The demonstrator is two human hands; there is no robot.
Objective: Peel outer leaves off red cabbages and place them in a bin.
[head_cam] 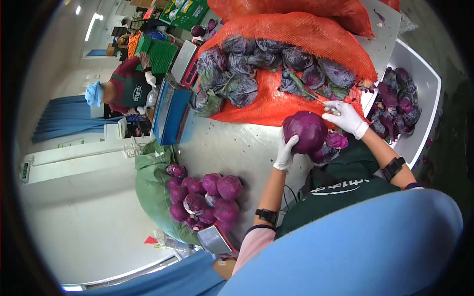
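My left hand (pixel 286 150), in a white glove, holds a large peeled red cabbage (pixel 306 132) from its left side. My right hand (pixel 342 115), also gloved, grips a small knife (pixel 319 99) whose thin blade points up and left, beside the cabbage. Loose purple leaves (pixel 336 140) lie just below, between the cabbage and my apron. Behind my hands an orange mesh sack (pixel 244 114) lies spread on the metal table (pixel 229 138), with several unpeeled red cabbages (pixel 240 90) on and inside it. A pile of peeled cabbages (pixel 214 199) rests at the lower left.
A grey-white bin (pixel 431 111) of cut leaves stands at the right. A blue box-like unit (pixel 171 114) and a scale (pixel 185 61) stand at the left, another scale (pixel 214 239) by the peeled pile. A green sack (pixel 155 192) lies beside it. A co-worker (pixel 127 87) stands beyond.
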